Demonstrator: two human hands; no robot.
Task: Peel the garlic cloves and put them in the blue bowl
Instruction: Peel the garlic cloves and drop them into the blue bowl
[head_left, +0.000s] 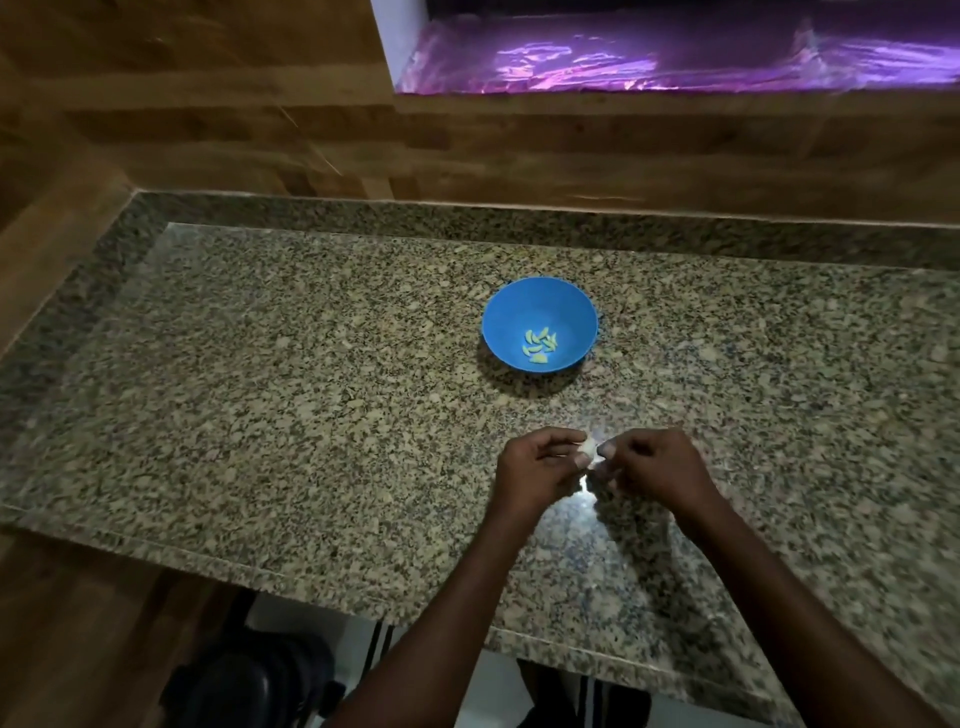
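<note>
A blue bowl (540, 312) stands on the granite counter (311, 395), with several peeled yellowish garlic cloves (540, 344) lying in its bottom. Nearer to me, both hands meet over the counter. My left hand (540, 473) pinches a small white piece of garlic (590, 446) between thumb and fingertips. My right hand (654, 467) pinches the same piece from the right side, fingers curled. Most of the piece is hidden by the fingertips.
Wood-panelled walls rise behind and to the left of the counter. A ledge covered in shiny purple-lit foil (675, 62) runs along the back right. The counter's front edge (363, 613) lies close to my body, with dark objects on the floor below.
</note>
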